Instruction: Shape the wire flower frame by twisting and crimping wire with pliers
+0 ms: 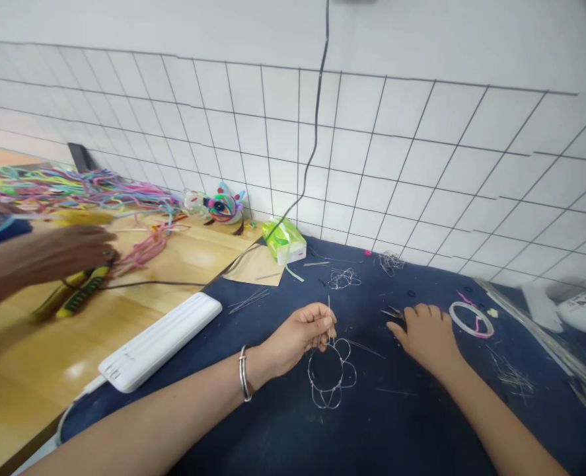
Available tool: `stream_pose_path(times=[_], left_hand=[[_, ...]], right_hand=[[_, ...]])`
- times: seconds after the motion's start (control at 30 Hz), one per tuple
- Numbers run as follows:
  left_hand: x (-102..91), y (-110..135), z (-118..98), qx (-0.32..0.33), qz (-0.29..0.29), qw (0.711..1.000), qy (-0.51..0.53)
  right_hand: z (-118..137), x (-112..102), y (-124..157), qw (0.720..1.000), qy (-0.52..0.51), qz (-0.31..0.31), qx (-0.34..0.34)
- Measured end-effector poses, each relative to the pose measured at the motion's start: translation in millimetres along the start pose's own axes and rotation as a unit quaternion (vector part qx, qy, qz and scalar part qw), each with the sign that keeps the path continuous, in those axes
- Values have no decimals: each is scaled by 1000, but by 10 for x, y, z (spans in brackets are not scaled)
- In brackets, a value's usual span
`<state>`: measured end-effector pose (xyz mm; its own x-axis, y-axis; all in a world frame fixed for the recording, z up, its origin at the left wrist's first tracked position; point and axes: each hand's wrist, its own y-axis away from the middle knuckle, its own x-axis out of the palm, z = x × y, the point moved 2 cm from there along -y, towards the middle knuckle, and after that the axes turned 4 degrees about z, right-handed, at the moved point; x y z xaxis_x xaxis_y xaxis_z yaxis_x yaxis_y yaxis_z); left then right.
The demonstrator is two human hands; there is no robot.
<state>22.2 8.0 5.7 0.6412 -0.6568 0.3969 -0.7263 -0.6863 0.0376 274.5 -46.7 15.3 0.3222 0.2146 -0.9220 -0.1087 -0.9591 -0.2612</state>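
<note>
My left hand [303,334] pinches the top of a thin wire flower frame [329,373] that lies on the dark blue cloth [372,423]; a straight wire end sticks up from the fingers. A metal bangle sits on that wrist. My right hand [425,330] rests knuckles up on the cloth to the right, fingers curled over a small metal tool [392,313]; what it grips, if anything, is hidden. A white ring with a pink strand [471,319] lies just right of that hand.
Another person's hand [59,254] reaches over the wooden table at left, above yellow-handled pliers [77,294] and a heap of coloured cords [74,188]. A white power strip [161,340], a green tissue pack [283,240], loose wire scraps [343,278] and a wire grid wall [372,152] surround the cloth.
</note>
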Motion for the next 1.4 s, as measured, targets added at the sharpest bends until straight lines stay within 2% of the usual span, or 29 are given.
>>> stream_pose_path(times=[0.1,0.17,0.2,0.27,0.37,0.4,0.47,0.57,0.67,0.83,0.93,1.1,1.3,1.4], left_hand=[[29,3,27,-7,19,999,-25],[51,0,52,-6,32,998,-49],[61,-3,65,-2,37,998,-56],[73,-10,89,11,42,998,-54],[69,-24,110,31,32,998,-36],[64,-27,110,36,26,998,-33],[59,-32,106,41,19,998,-35],[61,-33,100,29,29,998,-43],[44,-39,101,9,43,998,-53],[-35,-57,79,-38,78,990,-109],[-50,-48,48,-65,123,980,-142],[-26,-19,26,-80,137,975,-157],[-35,-34,43,-22,86,980,-180],[-62,-40,37,15,68,970,-234]], right_hand=[[91,-133,-14,998,-52,-26,-35],[267,-270,-27,981,-181,-2,-70],[381,-335,-33,955,-280,31,-93],[619,-433,-40,871,-465,113,-114],[903,-493,-44,742,-635,180,-119],[956,-484,-46,712,-671,181,-100],[1010,-438,-49,673,-718,169,-63],[1002,-345,-47,637,-754,156,-15],[956,-287,-41,622,-766,159,6],[878,-263,-41,614,-776,142,27],[850,-256,-43,612,-781,123,38],[835,-234,-34,618,-779,92,58],[840,-230,-26,629,-769,91,64],[852,-259,-18,644,-756,102,53]])
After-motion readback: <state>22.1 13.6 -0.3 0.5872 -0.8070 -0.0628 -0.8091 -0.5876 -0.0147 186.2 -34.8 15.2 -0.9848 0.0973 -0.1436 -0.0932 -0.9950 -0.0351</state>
